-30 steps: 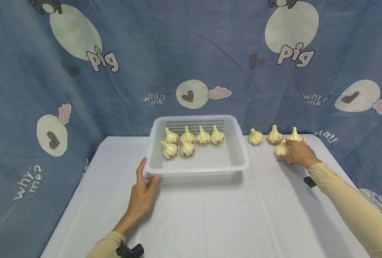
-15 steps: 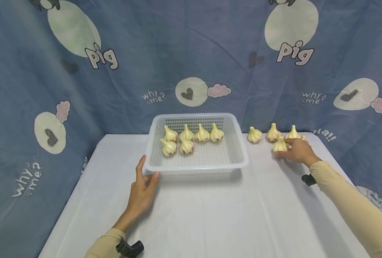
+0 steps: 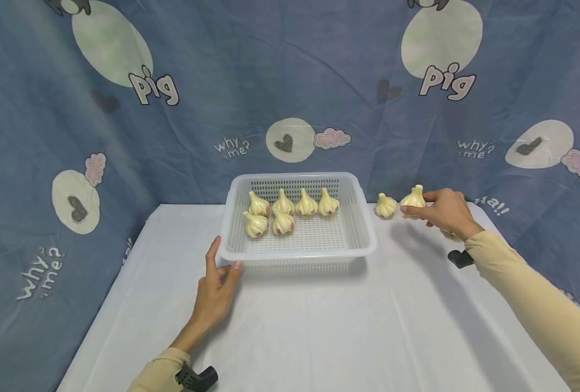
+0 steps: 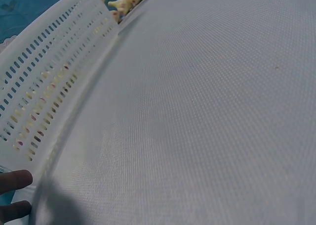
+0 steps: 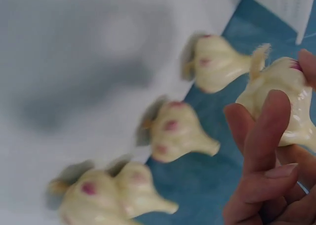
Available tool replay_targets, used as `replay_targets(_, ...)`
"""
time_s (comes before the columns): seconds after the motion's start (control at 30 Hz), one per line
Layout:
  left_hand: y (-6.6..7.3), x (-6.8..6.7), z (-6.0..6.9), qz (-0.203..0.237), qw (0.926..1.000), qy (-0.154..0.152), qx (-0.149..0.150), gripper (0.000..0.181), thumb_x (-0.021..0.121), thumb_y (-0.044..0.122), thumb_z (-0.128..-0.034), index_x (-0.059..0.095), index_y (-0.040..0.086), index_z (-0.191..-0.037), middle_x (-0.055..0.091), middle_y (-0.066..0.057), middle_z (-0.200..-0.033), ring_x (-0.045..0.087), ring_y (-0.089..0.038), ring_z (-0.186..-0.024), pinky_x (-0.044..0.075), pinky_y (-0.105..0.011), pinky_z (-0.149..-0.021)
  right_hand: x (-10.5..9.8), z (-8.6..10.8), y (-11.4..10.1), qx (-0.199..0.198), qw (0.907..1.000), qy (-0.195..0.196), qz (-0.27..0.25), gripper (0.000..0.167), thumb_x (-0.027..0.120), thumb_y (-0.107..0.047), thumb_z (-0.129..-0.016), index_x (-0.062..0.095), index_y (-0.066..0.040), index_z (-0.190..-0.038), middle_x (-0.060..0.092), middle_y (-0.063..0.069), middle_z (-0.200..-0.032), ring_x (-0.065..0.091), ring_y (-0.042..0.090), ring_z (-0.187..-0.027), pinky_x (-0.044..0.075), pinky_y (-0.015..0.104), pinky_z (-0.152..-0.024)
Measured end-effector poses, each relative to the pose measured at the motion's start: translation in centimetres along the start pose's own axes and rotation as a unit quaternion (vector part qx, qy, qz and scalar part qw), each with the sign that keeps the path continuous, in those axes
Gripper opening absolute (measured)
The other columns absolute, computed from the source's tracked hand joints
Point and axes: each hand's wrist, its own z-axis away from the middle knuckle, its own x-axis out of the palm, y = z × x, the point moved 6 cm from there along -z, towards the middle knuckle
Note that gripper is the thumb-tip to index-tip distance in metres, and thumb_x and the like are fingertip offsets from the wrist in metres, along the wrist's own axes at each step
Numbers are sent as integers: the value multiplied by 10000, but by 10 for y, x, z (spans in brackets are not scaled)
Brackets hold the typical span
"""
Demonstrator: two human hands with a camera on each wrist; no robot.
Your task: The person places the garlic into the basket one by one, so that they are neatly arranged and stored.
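A white perforated basket holds several garlic bulbs in its left and back part. My left hand is at the basket's front left corner, its fingers spread and touching the rim; two of its fingertips show beside the basket in the left wrist view. My right hand pinches a garlic bulb between thumb and fingers, raised above the table; the right wrist view shows that held bulb close up. Another bulb stands between the basket and my right hand.
Several more bulbs lie beyond the held one in the right wrist view, among them one in the middle. In the head view my right hand mostly covers them. A blue printed cloth hangs behind the white-covered table.
My right hand has lifted a garlic bulb from the right-hand group and moved it slightly left and back. My left hand and the basket stay in place.
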Motion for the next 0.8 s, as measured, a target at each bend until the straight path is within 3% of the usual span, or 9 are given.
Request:
replay_targets(0.07,0,-1,0,-10,10000,16,6,766,544,412,-1116,62,356,-1709,695,-323,-1305,566,-532,-1361,394,-731,-1071,-1,-2,-10,-80,9999,127,-53,855,771,-665,-884,691,42,-1359,762,52,-653,728,151,-625,315,632,-1085)
replay_targets(0.23,0,-3,0,-20,10000,33,7,765,546,408,-1116,67,354,-1710,696,-323,-1302,571,-524,-1359,404,-720,-1065,-3,-8,-36,-260,9987,440,-15,752,802,-669,-849,782,-32,-1247,732,-10,-588,700,128,-631,456,475,-868)
replay_targets(0.4,0,-3,1,-27,10000,87,41,759,546,397,-1117,72,356,-1709,708,-316,-1284,589,-517,-1345,413,-699,-1051,1,-13,-65,-410,9984,365,-166,728,847,-599,-836,766,-24,-1277,758,80,-644,719,151,-565,428,582,-1024)
replay_targets(0.47,0,-3,1,-27,9999,99,36,757,545,399,-1117,75,357,-1709,713,-311,-1278,595,-516,-1339,416,-691,-1049,4,-15,-76,-563,9974,418,-146,683,857,-583,-832,786,-41,-1242,756,84,-640,710,158,-548,476,571,-949)
replay_targets(0.53,0,-2,1,-23,10000,90,20,755,543,403,-1117,76,360,-1709,710,-313,-1283,586,-515,-1350,410,-696,-1061,8,-16,-87,-683,9963,515,-57,647,862,-592,-820,807,-81,-1213,748,65,-621,696,154,-536,510,488,-743)
replay_targets(0.63,0,-2,2,-19,10000,73,7,752,540,407,-1118,76,363,-1708,706,-313,-1291,575,-513,-1363,405,-703,-1068,14,-17,-102,-781,9952,592,57,612,868,-622,-795,833,-107,-1124,719,35,-588,661,152,-511,407,360,-509)
replay_targets(0.8,1,-2,3,-63,9999,54,106,735,517,395,-1130,71,345,-1712,719,-295,-1280,643,-488,-1288,426,-670,-1032,29,-23,-126,-867,9956,366,12,708,895,-621,-764,807,-78,-1210,708,53,-590,648,170,-492,410,322,-465)
